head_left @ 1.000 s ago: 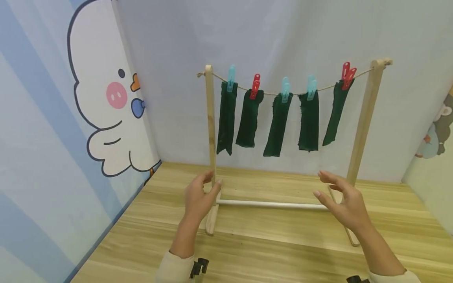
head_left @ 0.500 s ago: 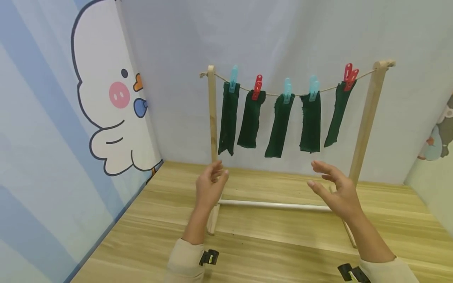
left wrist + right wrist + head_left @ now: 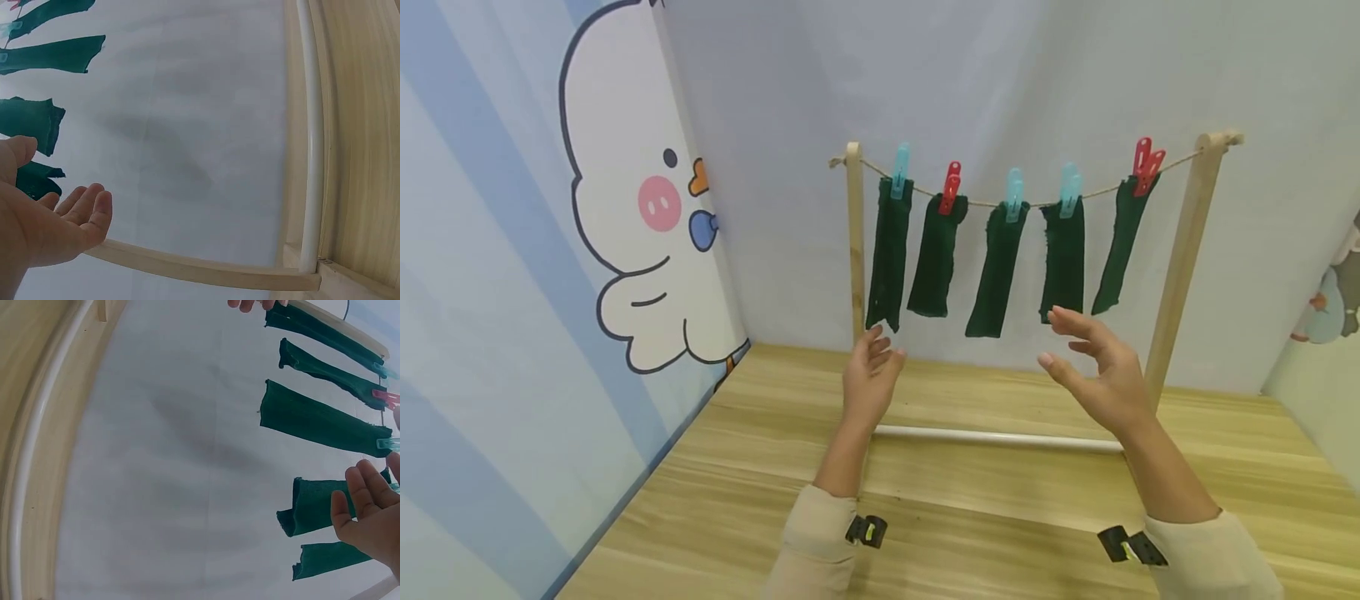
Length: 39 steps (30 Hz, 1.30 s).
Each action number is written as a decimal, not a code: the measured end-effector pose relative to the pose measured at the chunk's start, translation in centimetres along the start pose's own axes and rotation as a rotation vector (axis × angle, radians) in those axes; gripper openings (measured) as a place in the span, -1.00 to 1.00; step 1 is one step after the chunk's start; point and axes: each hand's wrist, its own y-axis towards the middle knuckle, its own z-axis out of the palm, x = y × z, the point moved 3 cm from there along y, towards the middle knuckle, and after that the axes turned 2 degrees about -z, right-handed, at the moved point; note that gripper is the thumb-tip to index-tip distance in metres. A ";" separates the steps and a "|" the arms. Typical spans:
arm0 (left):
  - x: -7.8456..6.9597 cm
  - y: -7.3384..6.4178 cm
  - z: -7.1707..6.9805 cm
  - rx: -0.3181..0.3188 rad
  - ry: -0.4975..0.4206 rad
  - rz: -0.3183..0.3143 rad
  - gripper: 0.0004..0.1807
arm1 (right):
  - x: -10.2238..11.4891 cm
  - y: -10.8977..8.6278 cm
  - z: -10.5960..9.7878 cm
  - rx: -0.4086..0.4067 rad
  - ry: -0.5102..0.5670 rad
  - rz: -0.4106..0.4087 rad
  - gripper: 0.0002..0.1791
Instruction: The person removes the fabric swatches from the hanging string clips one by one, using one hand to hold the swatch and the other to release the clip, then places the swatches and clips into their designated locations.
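Several dark green cloth strips [image 3: 1065,258] hang from a twine line [image 3: 981,203], each held by a clothespin. Some pins are light blue, such as the leftmost clothespin [image 3: 900,171]; a red clothespin [image 3: 951,190] is second from the left. My left hand [image 3: 871,387], fingers loosely bent and holding nothing, is by the lower end of the leftmost strip. Whether it touches the cloth I cannot tell. Thumb and fingers apart, my right hand [image 3: 1101,375] holds nothing either. It overlaps the bottom of the fourth strip in the head view; in its wrist view the fingers [image 3: 365,490] cover parts of strips.
Two wooden posts, a left post [image 3: 856,242] and a right post [image 3: 1186,250], carry the line. A white rod [image 3: 1000,437] joins them low down. The frame stands on a wood-grain table [image 3: 985,500] before a pale backdrop [image 3: 970,83]; a cartoon-printed wall [image 3: 647,317] is at left.
Both hands have risen toward the hanging strips and moved inward, the left one to the right and the right one to the left. Strips and clothespins stay on the line.
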 end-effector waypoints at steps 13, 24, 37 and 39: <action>2.5 2.1 1.7 -0.088 -0.121 -0.071 -0.41 | 0.2 2.8 0.5 0.006 0.097 -0.065 -0.36; 1.5 2.2 2.1 -0.202 -0.345 0.022 -0.66 | -0.2 3.9 0.6 0.006 0.110 0.008 -0.41; 3.2 2.3 2.7 -0.239 -0.267 -0.133 -0.50 | -0.6 5.1 0.9 0.025 0.091 0.054 -0.40; 3.3 2.6 2.8 -0.197 -0.270 -0.127 -0.45 | -0.5 5.5 1.0 0.033 0.092 0.046 -0.40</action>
